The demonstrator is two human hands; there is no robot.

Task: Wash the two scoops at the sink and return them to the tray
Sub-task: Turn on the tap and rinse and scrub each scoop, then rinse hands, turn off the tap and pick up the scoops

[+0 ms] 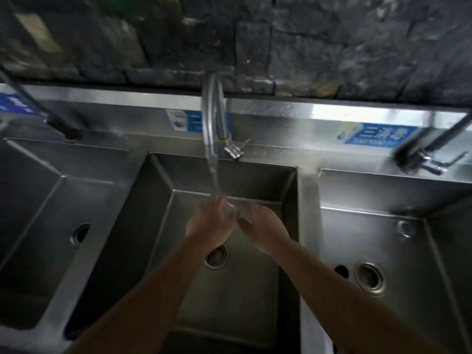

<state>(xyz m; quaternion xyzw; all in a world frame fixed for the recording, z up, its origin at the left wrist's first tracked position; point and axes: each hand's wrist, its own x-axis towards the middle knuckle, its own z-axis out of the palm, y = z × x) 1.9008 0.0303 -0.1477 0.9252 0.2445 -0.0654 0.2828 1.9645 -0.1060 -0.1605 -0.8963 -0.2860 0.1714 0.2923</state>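
Both my hands are inside the middle sink basin (158, 221), under the stream of water (214, 175) that falls from the curved steel faucet (211, 116). My left hand (208, 222) and my right hand (264, 227) meet at the fingertips around a clear, see-through scoop (234, 208). The scoop is blurred and mostly hidden by fingers and water. A second scoop and the tray are not in view.
The middle basin's drain (217, 256) lies below my hands. A left basin (38, 205) and a right basin (398, 251) flank it, each with a drain. Another tap (431, 159) stands at the right back edge, and a dark stone wall (306, 42) rises behind.
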